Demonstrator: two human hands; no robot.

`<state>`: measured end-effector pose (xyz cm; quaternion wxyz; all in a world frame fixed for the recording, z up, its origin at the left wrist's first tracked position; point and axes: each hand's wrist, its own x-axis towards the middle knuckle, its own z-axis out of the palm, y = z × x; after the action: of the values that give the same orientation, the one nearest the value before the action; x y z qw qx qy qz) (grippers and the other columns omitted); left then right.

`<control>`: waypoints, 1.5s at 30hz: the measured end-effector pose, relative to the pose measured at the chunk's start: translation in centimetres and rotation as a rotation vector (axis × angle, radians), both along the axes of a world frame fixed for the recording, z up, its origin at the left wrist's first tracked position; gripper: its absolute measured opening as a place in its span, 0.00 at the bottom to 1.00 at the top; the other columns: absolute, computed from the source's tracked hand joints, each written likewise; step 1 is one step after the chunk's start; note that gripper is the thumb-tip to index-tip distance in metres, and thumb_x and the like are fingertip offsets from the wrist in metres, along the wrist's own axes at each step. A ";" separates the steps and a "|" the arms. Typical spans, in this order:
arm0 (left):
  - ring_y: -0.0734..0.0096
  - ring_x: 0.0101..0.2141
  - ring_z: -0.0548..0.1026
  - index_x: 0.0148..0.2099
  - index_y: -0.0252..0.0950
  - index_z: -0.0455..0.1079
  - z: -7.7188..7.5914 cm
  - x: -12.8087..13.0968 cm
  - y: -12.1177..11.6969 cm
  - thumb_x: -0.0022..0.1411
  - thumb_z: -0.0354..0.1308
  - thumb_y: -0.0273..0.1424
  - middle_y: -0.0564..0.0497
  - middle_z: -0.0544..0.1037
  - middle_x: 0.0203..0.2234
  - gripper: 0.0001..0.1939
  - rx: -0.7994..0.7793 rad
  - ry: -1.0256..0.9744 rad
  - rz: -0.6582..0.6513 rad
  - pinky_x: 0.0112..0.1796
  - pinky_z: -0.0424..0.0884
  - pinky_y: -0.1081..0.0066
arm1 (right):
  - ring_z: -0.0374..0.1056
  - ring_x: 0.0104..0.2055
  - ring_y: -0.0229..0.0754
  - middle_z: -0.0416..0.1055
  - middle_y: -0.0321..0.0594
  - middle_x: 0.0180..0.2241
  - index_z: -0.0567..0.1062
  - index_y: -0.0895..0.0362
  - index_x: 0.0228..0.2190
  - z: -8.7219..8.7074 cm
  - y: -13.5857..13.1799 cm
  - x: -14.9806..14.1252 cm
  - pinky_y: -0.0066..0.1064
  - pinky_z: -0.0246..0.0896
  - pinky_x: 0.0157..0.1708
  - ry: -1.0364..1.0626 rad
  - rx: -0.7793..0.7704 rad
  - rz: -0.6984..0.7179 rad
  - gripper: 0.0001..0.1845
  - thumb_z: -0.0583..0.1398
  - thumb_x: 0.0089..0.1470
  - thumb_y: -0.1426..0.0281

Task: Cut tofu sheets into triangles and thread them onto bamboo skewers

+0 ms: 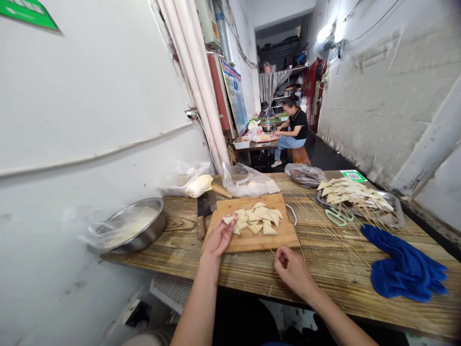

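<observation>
wooden table (180, 250) is bearing a cutting board (252, 244), where pale triangles (269, 229) are lying loosely piled. the left hand (220, 236) is pinching a single triangle (228, 220) over the board's left part; the right hand (293, 268) is clasping a thin stick (272, 251) by the near edge.

The right hand (292, 269) is curled, hiding whether it holds anything. Both forearms (206, 283) run off the near edge. On the left, a green sign (30, 12) is cut off. Far back, print on the poster (235, 95) is too small to read.
</observation>
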<state>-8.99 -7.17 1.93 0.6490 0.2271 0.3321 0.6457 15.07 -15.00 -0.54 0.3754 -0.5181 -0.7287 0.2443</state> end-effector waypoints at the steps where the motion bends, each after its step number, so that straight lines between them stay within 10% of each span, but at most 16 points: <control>1: 0.69 0.42 0.74 0.37 0.29 0.67 -0.2 0.1 0.0 0.54 0.52 0.16 0.43 0.75 0.38 0.08 -0.018 -0.003 0.012 0.38 0.72 0.81 | 0.60 0.20 0.34 0.61 0.29 0.17 0.63 0.55 0.25 0.0 0.1 -0.2 0.23 0.51 0.22 0.011 0.005 0.013 0.04 0.50 0.49 0.72; 8: 0.82 0.23 0.71 0.42 0.31 0.69 -0.5 0.3 -0.5 0.54 0.58 0.29 0.51 0.74 0.26 0.11 -0.039 0.095 -0.094 0.16 0.62 0.87 | 0.61 0.19 0.35 0.65 0.31 0.17 0.67 0.58 0.32 -0.4 0.7 -1.3 0.24 0.53 0.23 -0.020 0.078 0.049 0.09 0.49 0.55 0.69; 18: 0.80 0.23 0.70 0.39 0.29 0.71 0.1 1.2 -1.3 0.49 0.62 0.36 0.44 0.75 0.34 0.17 0.044 0.488 -0.077 0.20 0.63 0.81 | 0.72 0.33 0.42 0.76 0.43 0.34 0.72 0.59 0.42 -1.8 0.7 -1.3 0.30 0.66 0.35 0.020 0.163 0.081 0.16 0.48 0.57 0.68; 24: 0.87 0.15 0.61 0.35 0.27 0.70 -0.6 1.4 -1.1 0.52 0.60 0.32 0.52 0.71 0.19 0.11 -0.041 0.268 -0.060 0.12 0.50 0.86 | 0.73 0.35 0.41 0.75 0.44 0.37 0.72 0.59 0.43 -2.2 0.4 -1.4 0.29 0.67 0.36 -0.008 0.275 0.113 0.16 0.50 0.57 0.70; 30: 0.70 0.33 0.76 0.42 0.30 0.67 -0.3 1.7 -0.9 0.59 0.52 0.27 0.42 0.76 0.35 0.08 -0.310 -0.017 -0.057 0.33 0.73 0.69 | 0.72 0.37 0.40 0.75 0.44 0.39 0.71 0.58 0.46 -2.3 0.2 -1.5 0.29 0.67 0.38 -0.062 0.350 0.178 0.17 0.50 0.57 0.72; 45: 0.59 0.38 0.76 0.39 0.26 0.67 0.6 2.6 -1.1 0.59 0.52 0.25 0.37 0.76 0.36 0.07 -0.249 0.072 -0.016 0.43 0.70 0.59 | 0.72 0.38 0.41 0.74 0.45 0.41 0.71 0.59 0.47 -2.7 0.2 -1.4 0.30 0.67 0.41 -0.090 0.327 0.182 0.18 0.49 0.58 0.72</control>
<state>-6.39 -8.27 2.52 0.6651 0.1703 0.4309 0.5856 13.62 -14.77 -3.22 0.3978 -0.3927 -0.8186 0.1320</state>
